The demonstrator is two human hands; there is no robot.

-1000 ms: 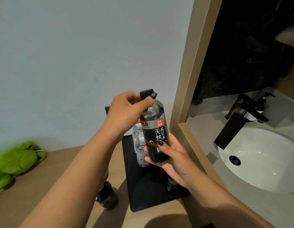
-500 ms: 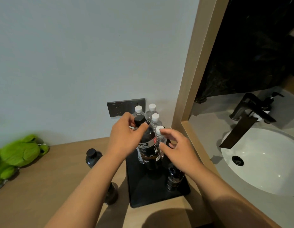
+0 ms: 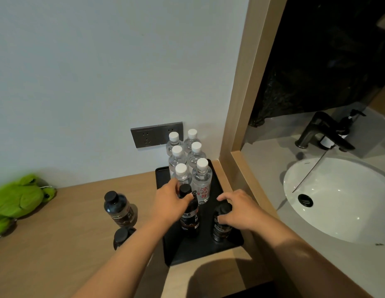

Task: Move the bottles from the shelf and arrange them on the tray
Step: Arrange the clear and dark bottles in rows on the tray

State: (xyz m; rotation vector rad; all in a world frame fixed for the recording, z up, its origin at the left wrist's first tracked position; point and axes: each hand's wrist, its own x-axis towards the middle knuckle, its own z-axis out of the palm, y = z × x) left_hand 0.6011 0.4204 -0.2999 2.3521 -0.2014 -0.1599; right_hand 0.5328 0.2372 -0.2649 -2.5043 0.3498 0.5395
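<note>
A black tray [image 3: 208, 250] lies on the wooden shelf against the wall. Several clear water bottles with white caps [image 3: 201, 181] stand in two rows at its far end. In front of them stands a dark soda bottle [image 3: 189, 220], and my left hand [image 3: 170, 203] grips its neck just under the black cap. A second dark bottle [image 3: 221, 230] stands at the tray's right side, with my right hand [image 3: 238, 209] curled over its top. Two more dark bottles [image 3: 119, 208] [image 3: 121, 236] stand on the wood to the left of the tray.
A green plush frog [image 3: 17, 196] lies at the far left of the shelf. A grey wall socket [image 3: 148, 134] sits behind the bottles. A wooden frame [image 3: 236, 117] borders the tray's right side, and beyond it are a white sink [image 3: 337, 201] and a black tap [image 3: 320, 130].
The dark bottle that both hands held up in the air has come down onto the tray. My right hand has left it and moved right onto the other dark bottle.
</note>
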